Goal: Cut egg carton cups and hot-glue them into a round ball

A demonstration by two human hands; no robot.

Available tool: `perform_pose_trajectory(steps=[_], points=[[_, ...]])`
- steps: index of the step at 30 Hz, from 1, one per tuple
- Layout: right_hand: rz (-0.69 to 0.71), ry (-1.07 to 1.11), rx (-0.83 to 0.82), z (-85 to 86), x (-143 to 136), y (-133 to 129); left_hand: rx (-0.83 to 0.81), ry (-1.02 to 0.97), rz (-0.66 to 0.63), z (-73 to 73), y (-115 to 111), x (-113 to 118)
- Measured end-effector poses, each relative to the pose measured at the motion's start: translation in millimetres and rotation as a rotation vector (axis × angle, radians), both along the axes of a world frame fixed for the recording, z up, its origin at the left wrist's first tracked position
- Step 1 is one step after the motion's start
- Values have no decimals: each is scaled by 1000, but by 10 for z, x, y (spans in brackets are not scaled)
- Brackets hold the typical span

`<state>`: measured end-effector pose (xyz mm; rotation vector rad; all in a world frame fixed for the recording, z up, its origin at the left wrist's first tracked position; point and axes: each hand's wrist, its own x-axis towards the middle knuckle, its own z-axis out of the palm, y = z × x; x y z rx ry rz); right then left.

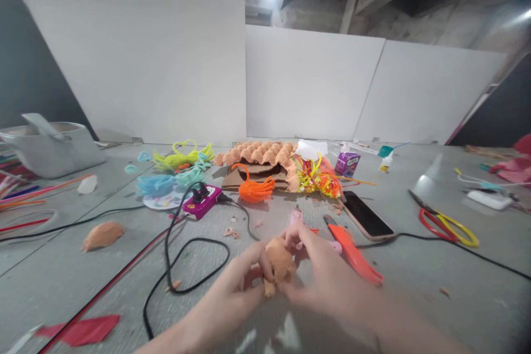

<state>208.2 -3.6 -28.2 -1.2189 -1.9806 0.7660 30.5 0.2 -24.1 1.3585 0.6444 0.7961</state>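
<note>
Basically, both hands gripping: left hand (244, 279) and right hand (319, 260) pinch a small, rounded, peach-orange piece, maybe moulded pulp (281, 260), between them, just above the grey worktop (136, 287). Main risk from where I stand: too much finger pressure could dent or tear it, especially the small tab at its near end. Scraps strewn beyond the hands suggest it breaks easily. Next, the orange-handled cutting tool with a dark blade (357, 254) lies just right of the right hand; an outward sweep could knock it or nick skin. Also, the looped black cable (199, 240) runs near the left forearm; snagging it could tug the magenta power strip (202, 203), beyond the left hand. Pink object behind the right fingers: mostly hidden, can't tell.
</note>
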Motion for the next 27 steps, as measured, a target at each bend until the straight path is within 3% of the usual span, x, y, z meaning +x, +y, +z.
perform_pose_trajectory(steps=[11,17,22,27], points=[[-19,36,-117,12,19,-15,-74,16,-28,38,3,15],[-91,24,-132,39,-25,-49,-17,29,-44,80,-18,-8],[-27,56,-44,17,-5,-1,-45,9,-58,72,16,-45],[107,121,-90,75,66,33,-131,-66,21,7,37,-44]])
